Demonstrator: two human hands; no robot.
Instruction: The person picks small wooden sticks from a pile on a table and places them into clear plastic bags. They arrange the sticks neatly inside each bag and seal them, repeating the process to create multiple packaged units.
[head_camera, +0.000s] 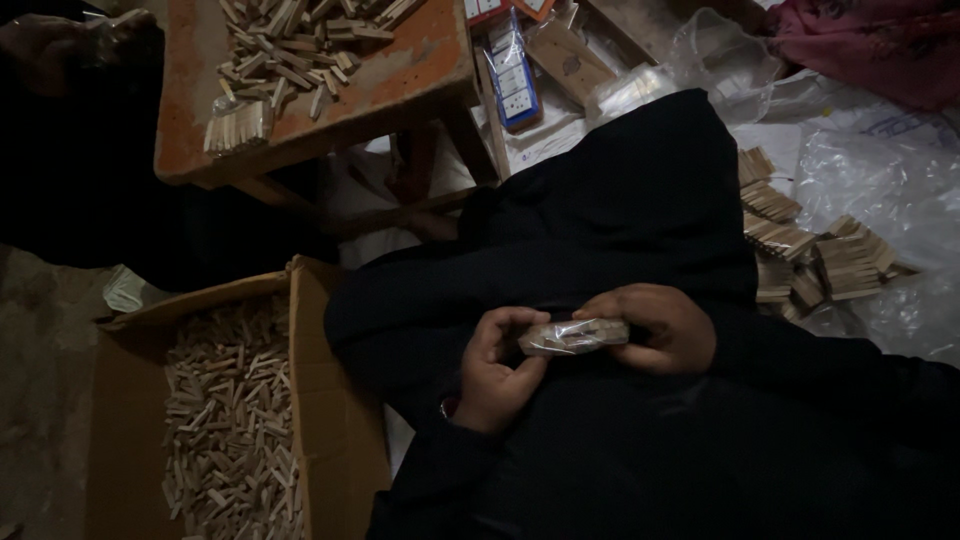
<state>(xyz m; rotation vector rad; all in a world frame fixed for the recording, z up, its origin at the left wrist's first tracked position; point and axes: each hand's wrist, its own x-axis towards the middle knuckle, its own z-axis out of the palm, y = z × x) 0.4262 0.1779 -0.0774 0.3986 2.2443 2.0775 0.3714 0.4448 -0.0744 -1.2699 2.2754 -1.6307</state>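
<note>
In a dim room, mid-frame over a dark lap, the left hand (497, 370) and right hand (655, 325) pinch a small clear packet (573, 336) of wooden pieces at opposite ends, best kept level and gripped firmly.

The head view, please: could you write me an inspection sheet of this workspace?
Surface: dark cloth over the person's lap; no bench under the hands.
Job's things: small clear packet of wooden pieces, held level between both hands.
Clutter: cardboard box of loose wooden sticks at the left; stacked stick bundles on plastic sheeting at the right.
Hands: left hand grips the packet's left end, right hand its right end.
Cables: nothing seen.
Surroundings: orange wooden table bearing more sticks; flat card packs beside it; dim light.
</note>
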